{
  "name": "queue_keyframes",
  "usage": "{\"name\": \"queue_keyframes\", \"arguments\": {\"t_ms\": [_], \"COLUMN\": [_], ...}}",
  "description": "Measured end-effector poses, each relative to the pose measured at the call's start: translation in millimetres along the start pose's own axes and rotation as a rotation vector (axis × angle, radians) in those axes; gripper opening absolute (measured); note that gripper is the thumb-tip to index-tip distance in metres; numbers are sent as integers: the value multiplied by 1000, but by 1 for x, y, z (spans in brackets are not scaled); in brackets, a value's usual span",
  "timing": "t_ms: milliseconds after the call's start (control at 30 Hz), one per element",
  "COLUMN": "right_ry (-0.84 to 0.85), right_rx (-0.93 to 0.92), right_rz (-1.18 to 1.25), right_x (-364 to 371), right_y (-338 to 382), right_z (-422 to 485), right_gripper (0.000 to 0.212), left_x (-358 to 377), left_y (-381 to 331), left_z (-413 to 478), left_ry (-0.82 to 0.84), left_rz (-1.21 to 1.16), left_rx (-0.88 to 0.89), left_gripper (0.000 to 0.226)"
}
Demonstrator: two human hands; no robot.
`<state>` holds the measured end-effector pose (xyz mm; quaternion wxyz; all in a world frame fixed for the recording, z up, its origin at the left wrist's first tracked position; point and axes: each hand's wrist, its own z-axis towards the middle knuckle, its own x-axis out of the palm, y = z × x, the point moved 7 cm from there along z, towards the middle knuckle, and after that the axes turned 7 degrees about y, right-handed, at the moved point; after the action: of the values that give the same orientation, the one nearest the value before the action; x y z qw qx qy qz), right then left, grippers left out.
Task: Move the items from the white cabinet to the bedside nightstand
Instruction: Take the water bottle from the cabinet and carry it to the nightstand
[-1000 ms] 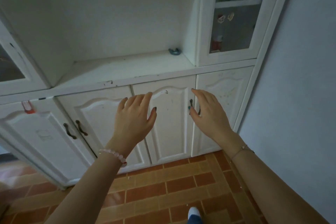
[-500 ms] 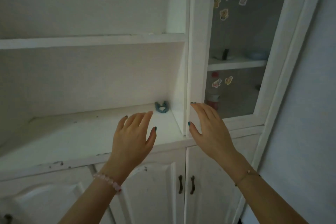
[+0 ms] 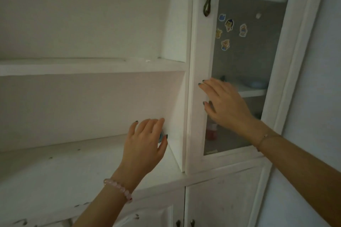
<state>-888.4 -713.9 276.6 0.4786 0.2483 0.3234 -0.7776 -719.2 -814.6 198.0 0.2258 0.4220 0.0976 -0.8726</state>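
Head view: your left hand (image 3: 143, 145), fingers spread and holding nothing, covers the small blue-grey object (image 3: 160, 137) at the far right corner of the white cabinet's open shelf (image 3: 55, 167); a blind pinch could push it against the side wall. Your right hand (image 3: 224, 104), open and empty, hovers before the glass-paned white door (image 3: 200, 79); its blur hides whether it touches.

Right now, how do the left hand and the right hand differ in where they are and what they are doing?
The left hand reaches low into the open shelf, fingers spread over a small blue item; the right hand is raised higher, in front of the glass door. The left wrist wears a pink bead bracelet; the right wears a thin chain. Both hands are open and hold nothing.
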Motion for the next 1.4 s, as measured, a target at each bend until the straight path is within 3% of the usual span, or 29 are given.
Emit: {"name": "queue_keyframes", "arguments": {"t_ms": [300,667,800,1100,1400], "right_ry": [-201,-165,-143,-236,-192], "right_rx": [-191,-164,-70,-57,0], "right_rz": [-475,-815,-805,-799,-806], "right_x": [-114,-123,-125,-125,-131], "right_y": [-37,-41,-42,-31,-24], "right_z": [121,149,157,161,165], "right_gripper": [48,49,48,34,27], "left_x": [-50,-64,-62,-60,-64], "left_y": [-1,-7,-8,-8,-2], "left_z": [54,65,61,45,35], "left_ry": [-154,-222,-214,-176,-184], "left_rz": [-11,-64,-77,-108,-106], "left_rx": [118,180,188,183,182], "left_gripper": [46,47,47,46,47]}}
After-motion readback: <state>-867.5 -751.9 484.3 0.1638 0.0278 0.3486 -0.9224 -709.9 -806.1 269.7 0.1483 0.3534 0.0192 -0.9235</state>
